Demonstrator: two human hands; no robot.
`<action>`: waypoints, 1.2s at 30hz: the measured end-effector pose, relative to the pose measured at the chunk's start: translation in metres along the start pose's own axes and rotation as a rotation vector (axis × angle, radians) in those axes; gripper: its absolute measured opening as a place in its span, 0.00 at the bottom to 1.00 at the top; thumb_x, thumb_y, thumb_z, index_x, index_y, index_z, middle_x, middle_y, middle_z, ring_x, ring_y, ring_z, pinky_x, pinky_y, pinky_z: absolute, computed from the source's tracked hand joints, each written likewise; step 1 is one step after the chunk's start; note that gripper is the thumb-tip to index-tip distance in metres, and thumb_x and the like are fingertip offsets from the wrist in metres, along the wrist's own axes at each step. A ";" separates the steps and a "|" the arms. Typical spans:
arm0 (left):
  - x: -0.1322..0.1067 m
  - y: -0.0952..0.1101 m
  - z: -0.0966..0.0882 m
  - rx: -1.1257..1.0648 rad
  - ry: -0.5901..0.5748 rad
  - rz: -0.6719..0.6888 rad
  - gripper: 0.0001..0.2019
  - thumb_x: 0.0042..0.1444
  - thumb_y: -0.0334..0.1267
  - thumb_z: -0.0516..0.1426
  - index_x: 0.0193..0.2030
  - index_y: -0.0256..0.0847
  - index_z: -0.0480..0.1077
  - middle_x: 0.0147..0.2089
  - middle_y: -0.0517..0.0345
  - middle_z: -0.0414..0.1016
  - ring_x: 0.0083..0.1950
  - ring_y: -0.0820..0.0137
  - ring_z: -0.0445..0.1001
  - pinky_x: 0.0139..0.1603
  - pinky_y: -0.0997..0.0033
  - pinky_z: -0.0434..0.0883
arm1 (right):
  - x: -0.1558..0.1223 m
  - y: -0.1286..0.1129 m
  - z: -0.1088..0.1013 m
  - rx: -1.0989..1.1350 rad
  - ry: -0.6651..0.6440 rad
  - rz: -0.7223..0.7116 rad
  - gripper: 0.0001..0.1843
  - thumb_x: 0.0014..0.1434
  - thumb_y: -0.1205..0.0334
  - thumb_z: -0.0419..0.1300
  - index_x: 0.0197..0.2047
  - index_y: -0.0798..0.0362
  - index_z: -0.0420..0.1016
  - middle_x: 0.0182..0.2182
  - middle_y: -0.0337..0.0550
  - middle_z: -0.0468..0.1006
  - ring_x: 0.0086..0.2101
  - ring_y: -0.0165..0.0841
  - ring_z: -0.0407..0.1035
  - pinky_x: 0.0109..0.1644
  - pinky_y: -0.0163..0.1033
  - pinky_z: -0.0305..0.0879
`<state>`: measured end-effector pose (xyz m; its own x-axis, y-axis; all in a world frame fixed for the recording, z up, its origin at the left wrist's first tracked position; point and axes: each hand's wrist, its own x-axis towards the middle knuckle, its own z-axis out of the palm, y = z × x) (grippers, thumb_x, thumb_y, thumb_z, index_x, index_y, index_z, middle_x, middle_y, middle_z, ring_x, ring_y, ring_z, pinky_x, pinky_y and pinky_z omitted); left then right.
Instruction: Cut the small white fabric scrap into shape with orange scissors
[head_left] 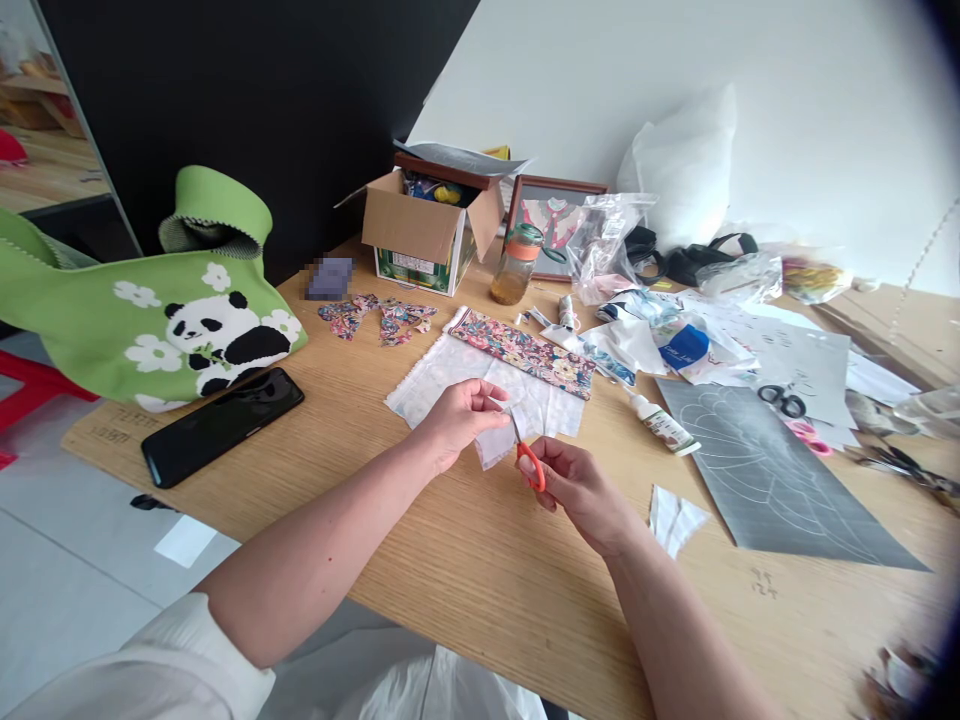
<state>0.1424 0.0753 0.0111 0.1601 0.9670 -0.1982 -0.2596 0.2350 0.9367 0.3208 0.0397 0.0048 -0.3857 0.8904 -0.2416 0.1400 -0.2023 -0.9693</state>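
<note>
My right hand (pixel 574 487) grips small orange-handled scissors (pixel 532 468), fingers in the loops and blades pointing away from me. Pinched in my left hand (pixel 459 425) is a white fabric piece (pixel 493 448), whose lower end hangs below the fingers by the blades. Whether the blades are in the cloth I cannot tell. Behind both hands lies a floral fabric (pixel 517 350), its pale underside (pixel 420 385) spread towards me. Floral scraps (pixel 401 322) rest to its left. A pale cloth scrap (pixel 675 518) lies to the right of my right hand.
A black phone (pixel 225 425) and a green panda bag (pixel 142 330) are at the left. Farther back stand an open carton (pixel 416 240) and a bottle (pixel 516 265). On the right are a glue bottle (pixel 664 425), a grey sheet (pixel 780 480) and black-handled scissors (pixel 782 400).
</note>
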 end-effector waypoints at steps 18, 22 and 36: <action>0.001 0.000 0.000 -0.008 0.002 -0.020 0.14 0.40 0.29 0.63 0.36 0.33 0.71 0.29 0.60 0.70 0.30 0.76 0.67 0.34 0.75 0.61 | 0.001 0.002 -0.001 -0.004 -0.006 0.001 0.23 0.51 0.43 0.67 0.26 0.53 0.66 0.21 0.33 0.62 0.21 0.25 0.52 0.23 0.34 0.48; 0.002 -0.001 -0.001 -0.006 -0.014 -0.005 0.14 0.40 0.28 0.63 0.37 0.33 0.71 0.29 0.60 0.70 0.31 0.76 0.67 0.35 0.75 0.61 | 0.000 0.000 0.000 0.016 -0.029 0.003 0.22 0.52 0.43 0.66 0.26 0.53 0.67 0.22 0.34 0.63 0.22 0.25 0.52 0.24 0.34 0.49; 0.001 0.001 -0.001 0.002 -0.032 -0.028 0.13 0.42 0.26 0.63 0.38 0.32 0.70 0.28 0.60 0.70 0.30 0.76 0.67 0.35 0.75 0.61 | 0.000 0.000 -0.001 0.035 -0.064 0.003 0.23 0.54 0.42 0.65 0.28 0.54 0.67 0.25 0.37 0.65 0.23 0.25 0.53 0.24 0.34 0.50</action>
<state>0.1416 0.0765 0.0112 0.1982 0.9562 -0.2152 -0.2529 0.2620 0.9313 0.3219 0.0398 0.0051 -0.4428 0.8623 -0.2456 0.1093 -0.2199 -0.9694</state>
